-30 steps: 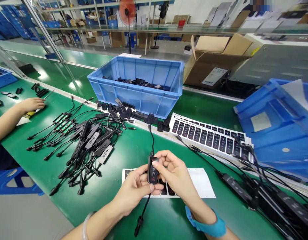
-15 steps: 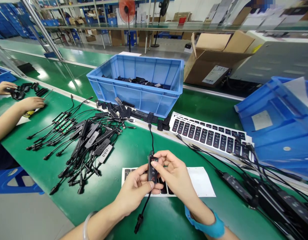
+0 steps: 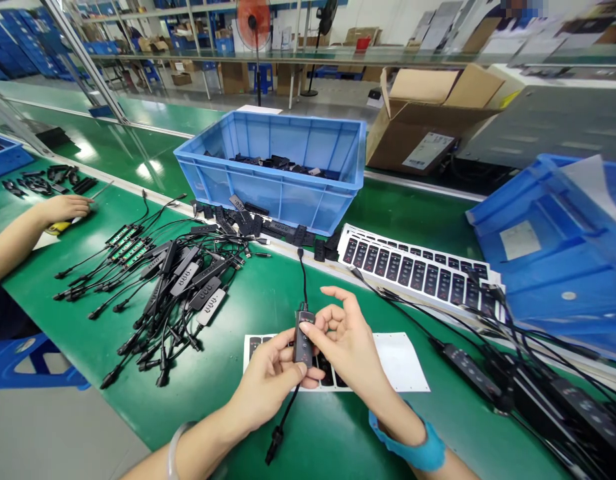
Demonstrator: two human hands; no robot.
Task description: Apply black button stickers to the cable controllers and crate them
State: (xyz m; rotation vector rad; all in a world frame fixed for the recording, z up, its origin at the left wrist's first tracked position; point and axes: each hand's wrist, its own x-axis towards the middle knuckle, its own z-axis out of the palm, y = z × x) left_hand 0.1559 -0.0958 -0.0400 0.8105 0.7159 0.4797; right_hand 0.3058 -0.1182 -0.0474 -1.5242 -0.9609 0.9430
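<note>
Inward from the near edge of the counter (image 3: 213,407), your left hand (image 3: 262,373) held the controller (image 3: 303,355) by its lower end; your right hand (image 3: 349,343), fingers parted, thumbed its label (image 3: 305,341), seemingly smoothing it, and even pressure seemed needed next

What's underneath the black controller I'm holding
Under the black controller is part of your left hand and, lower, on the green table, a white sheet with black labels. That hand and your right hand hide part of the sheet; the controller's underside cannot be seen.
</note>
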